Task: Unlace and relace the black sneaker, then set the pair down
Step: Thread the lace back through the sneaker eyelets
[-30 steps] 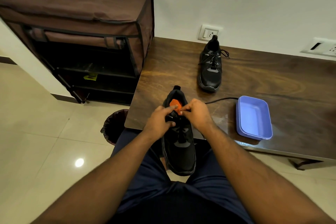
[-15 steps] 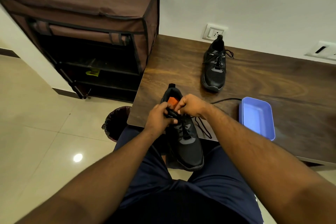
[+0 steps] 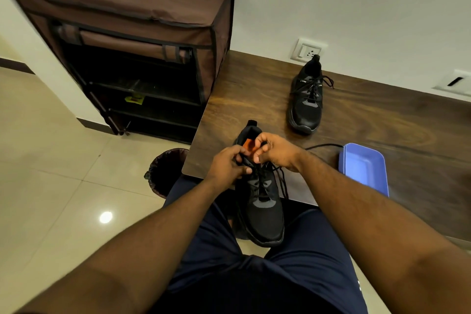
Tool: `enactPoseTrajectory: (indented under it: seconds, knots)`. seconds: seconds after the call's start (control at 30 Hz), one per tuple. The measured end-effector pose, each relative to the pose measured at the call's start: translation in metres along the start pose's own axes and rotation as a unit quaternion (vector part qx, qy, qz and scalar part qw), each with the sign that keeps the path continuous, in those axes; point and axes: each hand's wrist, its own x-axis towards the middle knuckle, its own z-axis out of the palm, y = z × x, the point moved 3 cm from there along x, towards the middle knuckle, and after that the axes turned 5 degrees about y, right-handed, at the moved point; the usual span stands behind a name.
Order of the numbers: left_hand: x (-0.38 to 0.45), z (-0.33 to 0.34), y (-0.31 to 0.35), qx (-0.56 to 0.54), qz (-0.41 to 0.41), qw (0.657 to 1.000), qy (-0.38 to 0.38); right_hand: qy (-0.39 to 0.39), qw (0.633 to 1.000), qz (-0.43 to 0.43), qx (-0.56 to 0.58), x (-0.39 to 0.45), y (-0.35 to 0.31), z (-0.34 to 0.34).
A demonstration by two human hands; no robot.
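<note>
- Hands are at the collar of the black sneaker [image 3: 265, 209], which sits toe toward us, propped between our thighs and the near edge of the wooden table [image 3: 382, 135], at about 6 o'clock from the other sneaker [image 3: 305, 102].
- Our left hand [image 3: 226, 166] has its fingers curled in at the top eyelets on its side, pinching what looks like the lace [image 3: 281, 181] or the collar edge; we can't tell which.
- Our right hand [image 3: 276, 151] is curled too, thumb and fingertips nipped together right by the orange tongue lining [image 3: 248, 146], and a loose strand trails from under it down the shoe's 3 o'clock side.
- We judge this to be work at the top of the lacing, but the rows lower down look threaded, so whether we are starting to unlace or finishing the relace we can't say.
- Next move calls for a clean pinch on the lace tip and a steady pull through the eyelet, with the left hand bracing the shoe so it doesn't slide off our lap.
- Its partner stands laced at 12 o'clock near the wall socket [image 3: 307, 50]; the blue tray [image 3: 364, 168] sits at 3 o'clock.
- Hidden from us: the top eyelets and the lace ends, covered by our fingers; the heel is partly masked; black lace on black mesh is hard to read.
</note>
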Motion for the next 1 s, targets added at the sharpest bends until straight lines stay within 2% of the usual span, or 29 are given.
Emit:
enactPoseTrajectory:
  seconds: [0.23, 0.43, 0.6, 0.7, 0.83, 1.0]
  knots:
    - [0.003, 0.003, 0.006, -0.008, 0.020, 1.000, -0.017, -0.007, 0.996, 0.042, -0.084, 0.007, 0.000, -0.002]
    - [0.006, 0.003, 0.010, -0.012, 0.014, 0.999, -0.047, -0.014, 0.996, 0.034, -0.078, 0.007, -0.002, 0.001]
    - [0.000, 0.003, 0.010, -0.024, 0.006, 0.999, -0.019, 0.092, 0.991, -0.032, -0.097, -0.007, 0.005, 0.013]
    - [-0.009, 0.006, 0.008, -0.023, 0.016, 0.999, 0.028, 0.148, 0.979, -0.020, -0.136, -0.008, 0.029, 0.016]
    - [-0.024, 0.013, 0.009, -0.002, 0.054, 0.995, 0.085, 0.145, 0.986, -0.005, -0.087, -0.012, 0.031, 0.017]
    - [-0.031, 0.017, 0.008, 0.032, 0.117, 0.988, 0.092, 0.104, 0.993, -0.005, -0.047, -0.017, 0.027, 0.017]
